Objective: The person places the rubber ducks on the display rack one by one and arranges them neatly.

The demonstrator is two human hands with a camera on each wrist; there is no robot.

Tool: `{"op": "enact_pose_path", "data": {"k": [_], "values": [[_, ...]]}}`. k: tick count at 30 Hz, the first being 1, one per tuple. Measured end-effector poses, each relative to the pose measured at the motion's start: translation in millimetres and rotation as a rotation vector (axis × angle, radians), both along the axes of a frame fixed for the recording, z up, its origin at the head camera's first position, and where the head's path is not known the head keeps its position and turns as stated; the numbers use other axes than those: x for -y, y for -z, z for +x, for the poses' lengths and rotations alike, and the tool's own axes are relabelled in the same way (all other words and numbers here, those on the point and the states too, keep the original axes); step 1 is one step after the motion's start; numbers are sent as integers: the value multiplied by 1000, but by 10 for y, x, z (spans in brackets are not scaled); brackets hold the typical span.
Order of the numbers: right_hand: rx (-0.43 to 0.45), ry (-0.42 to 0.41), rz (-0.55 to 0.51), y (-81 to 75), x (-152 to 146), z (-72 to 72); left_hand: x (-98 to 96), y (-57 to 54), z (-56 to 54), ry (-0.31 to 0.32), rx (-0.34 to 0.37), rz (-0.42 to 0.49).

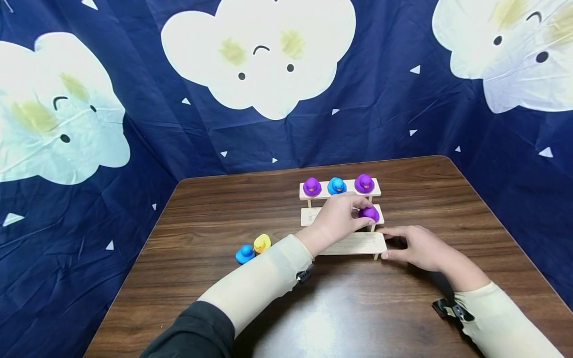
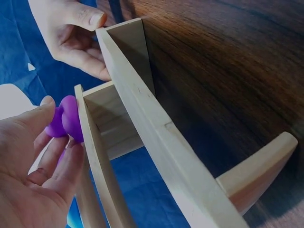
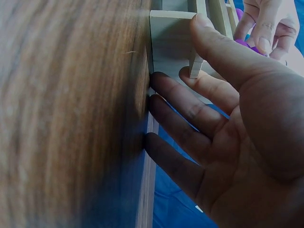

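Note:
A pale wooden three-step stand (image 1: 353,244) rests on the table. My left hand (image 1: 337,219) reaches over it and pinches a purple rubber duck (image 1: 369,214) between thumb and fingers at the right end of the middle step. In the left wrist view the purple duck (image 2: 70,118) sits right against that step. With thumb and index finger, my right hand (image 1: 416,246) grips the right end of the bottom step; its other fingertips (image 3: 154,137) reach down to the tabletop. On the top step stand a purple duck (image 1: 312,186), a blue duck (image 1: 337,185) and another purple duck (image 1: 364,183).
Left of the stand, a blue duck (image 1: 244,253) and a yellow duck (image 1: 262,243) lie close together on the brown wooden table (image 1: 215,209), beside my left forearm. A dark blue cloth (image 1: 380,99) with white clouds hangs behind the table's far edge.

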State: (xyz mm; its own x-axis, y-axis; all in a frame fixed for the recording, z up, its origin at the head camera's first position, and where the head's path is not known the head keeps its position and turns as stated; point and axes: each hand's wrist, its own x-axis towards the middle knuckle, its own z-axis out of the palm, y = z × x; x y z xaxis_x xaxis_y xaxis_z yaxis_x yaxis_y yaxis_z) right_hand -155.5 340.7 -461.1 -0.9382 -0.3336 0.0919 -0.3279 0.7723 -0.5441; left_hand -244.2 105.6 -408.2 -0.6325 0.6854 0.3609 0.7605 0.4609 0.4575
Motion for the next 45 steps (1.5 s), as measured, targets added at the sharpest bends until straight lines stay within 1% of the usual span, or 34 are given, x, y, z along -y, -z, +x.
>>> {"op": "enact_pose_path", "data": {"k": [9, 13, 17, 21, 23, 25, 30, 35, 38, 45], "values": [[1, -1, -6, 4, 15, -4, 20, -1, -3, 1, 17, 0], [2, 2, -6, 7, 14, -7, 46, -4, -12, -9, 28, -3], [1, -4, -11, 3, 13, -10, 106, -32, -9, -18, 32, 7], [9, -3, -12, 5, 17, -15, 203, -63, 9, -28, 52, 44], [13, 3, -5, 13, 16, -17, 270, -70, 30, -30, 75, 75], [18, 12, 3, 22, 17, -14, 347, -71, 52, -15, 89, 108], [22, 25, 10, 22, 15, -1, 574, -74, 86, 23, 95, 184], [29, 25, 9, 15, 31, 0, 832, -67, 64, -14, 140, 263], [36, 24, 2, 14, 37, -2, 982, -58, 36, -40, 152, 299], [40, 25, -6, 15, 30, -2, 1318, -35, 6, -57, 177, 344]]}}
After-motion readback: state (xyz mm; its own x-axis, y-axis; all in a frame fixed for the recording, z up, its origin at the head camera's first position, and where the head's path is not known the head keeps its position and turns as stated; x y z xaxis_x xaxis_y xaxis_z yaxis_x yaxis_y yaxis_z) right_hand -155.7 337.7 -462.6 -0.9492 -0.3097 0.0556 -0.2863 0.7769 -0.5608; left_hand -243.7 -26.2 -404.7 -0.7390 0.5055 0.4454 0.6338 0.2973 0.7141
